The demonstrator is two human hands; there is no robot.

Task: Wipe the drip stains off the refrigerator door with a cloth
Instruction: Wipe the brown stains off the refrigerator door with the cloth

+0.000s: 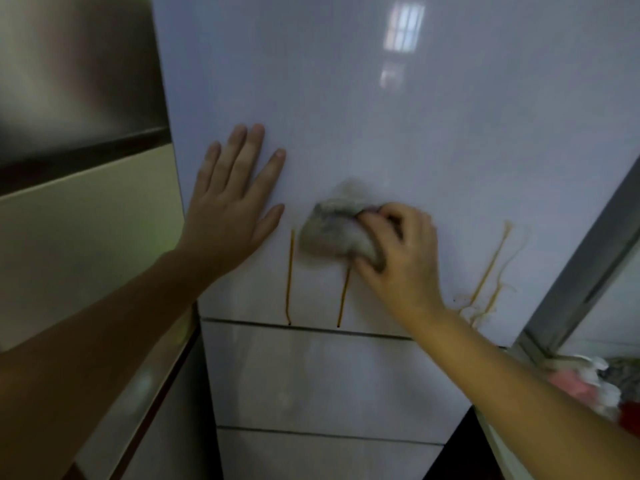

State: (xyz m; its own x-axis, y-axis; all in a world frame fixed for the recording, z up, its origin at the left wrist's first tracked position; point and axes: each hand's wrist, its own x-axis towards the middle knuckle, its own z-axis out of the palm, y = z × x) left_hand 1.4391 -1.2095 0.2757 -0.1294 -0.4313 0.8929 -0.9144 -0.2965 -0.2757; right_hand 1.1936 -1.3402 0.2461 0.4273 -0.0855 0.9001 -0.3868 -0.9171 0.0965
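The glossy white refrigerator door (398, 126) fills the middle of the head view. My left hand (232, 199) lies flat on it near its left edge, fingers spread. My right hand (398, 251) presses a bunched grey cloth (332, 230) against the door, blurred with motion. Two thin brown drip stains run down to the door's lower edge: one (290, 278) left of the cloth, one (344, 296) starting under the cloth. A fainter smeared stain (491, 271) branches down on the right.
A drawer front (311, 372) sits below the door, another beneath it. A beige and steel cabinet (79, 209) stands to the left. On the right are a metal frame (581, 271) and a counter with pink and red clutter (588, 389).
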